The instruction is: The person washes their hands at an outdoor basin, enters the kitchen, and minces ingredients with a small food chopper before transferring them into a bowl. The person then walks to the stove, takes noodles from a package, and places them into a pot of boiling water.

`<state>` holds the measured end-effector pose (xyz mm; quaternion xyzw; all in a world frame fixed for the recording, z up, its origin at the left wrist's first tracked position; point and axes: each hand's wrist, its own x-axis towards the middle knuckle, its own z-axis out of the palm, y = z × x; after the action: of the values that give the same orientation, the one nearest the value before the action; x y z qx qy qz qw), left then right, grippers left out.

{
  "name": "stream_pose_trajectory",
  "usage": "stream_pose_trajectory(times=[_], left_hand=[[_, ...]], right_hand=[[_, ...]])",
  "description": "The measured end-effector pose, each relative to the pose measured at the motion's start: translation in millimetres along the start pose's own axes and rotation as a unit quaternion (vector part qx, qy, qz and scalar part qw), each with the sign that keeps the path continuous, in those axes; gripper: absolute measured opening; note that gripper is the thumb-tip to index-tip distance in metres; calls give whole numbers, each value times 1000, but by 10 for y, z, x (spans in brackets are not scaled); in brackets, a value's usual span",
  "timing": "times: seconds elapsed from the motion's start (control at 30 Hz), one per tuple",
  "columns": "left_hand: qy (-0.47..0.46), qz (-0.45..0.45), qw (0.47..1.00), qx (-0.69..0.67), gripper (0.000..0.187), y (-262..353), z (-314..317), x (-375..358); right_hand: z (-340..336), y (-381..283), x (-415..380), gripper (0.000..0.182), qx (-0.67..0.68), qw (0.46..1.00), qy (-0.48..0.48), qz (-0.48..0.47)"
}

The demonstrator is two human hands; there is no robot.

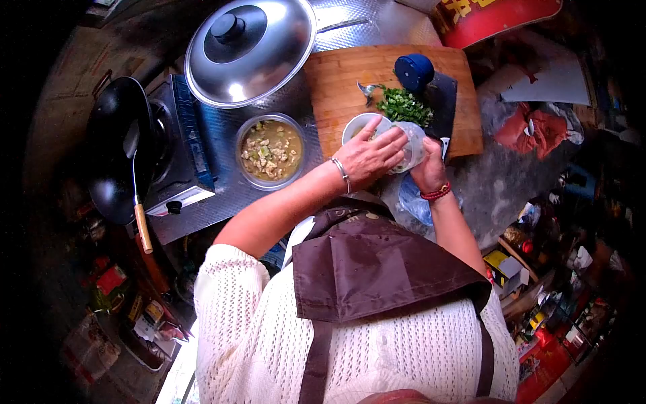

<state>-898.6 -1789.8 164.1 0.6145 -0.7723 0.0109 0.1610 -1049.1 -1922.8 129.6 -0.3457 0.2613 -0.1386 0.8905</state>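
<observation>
white knit top (390, 363) and dark brown apron (383, 269) at the bottom. above, wooden cutting board (330, 94) on the counter; black wok (118, 151) at far left, with a wooden-handled ladle (135, 172) in it. domed steel lid (269, 40) above a clear tub of meat soup (270, 150). near the board's lower edge, left hand (369, 156) over a white bowl (354, 125) and a clear plastic container (415, 145), one finger apart, the others close together. container in the right hand (428, 165), just beside the bowl; thumb along its side, other fingers mostly hidden, cannot tell if spread. just above, chopped greens (404, 106) beside a dark-bladed knife (445, 101).
</observation>
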Motion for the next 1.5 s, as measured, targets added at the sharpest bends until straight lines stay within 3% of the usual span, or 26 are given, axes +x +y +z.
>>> stream_pose_trajectory(times=[0.1,0.13,0.33,0.57,0.67,0.77,0.97,1.07,1.27,1.4,1.5], left_hand=[[-5,-18,999,51,33,-6,31,43],[-5,-21,999,32,32,-21,23,47],[42,-98,991,-84,28,39,38,103],[65,-158,967,-189,31,-3,-18,135],[47,-188,927,-321,35,-41,67,121],[68,-201,905,-368,40,-57,11,128],[129,-187,869,-440,42,-75,20,27],[111,-179,858,-468,48,-88,40,-45],[147,-148,873,-440,44,-113,114,-184],[90,-125,947,-281,32,-123,155,-242],[77,-76,975,-196,21,-153,142,-236]], right_hand=[[195,-132,-33,56,-48,998,-23,-44],[260,-201,-46,64,-75,996,-32,-36],[338,-195,25,71,-45,994,-7,-95],[370,-135,176,70,-63,990,-20,-127],[436,-134,213,70,-40,992,-12,-122],[482,-148,245,70,-32,993,-9,-116],[404,-73,336,68,-17,993,-16,-118],[352,-64,386,67,-24,991,-2,-129],[144,-85,450,64,-50,989,36,-138],[68,-109,440,58,-14,992,38,-119],[77,-120,373,56,3,994,53,-94]])
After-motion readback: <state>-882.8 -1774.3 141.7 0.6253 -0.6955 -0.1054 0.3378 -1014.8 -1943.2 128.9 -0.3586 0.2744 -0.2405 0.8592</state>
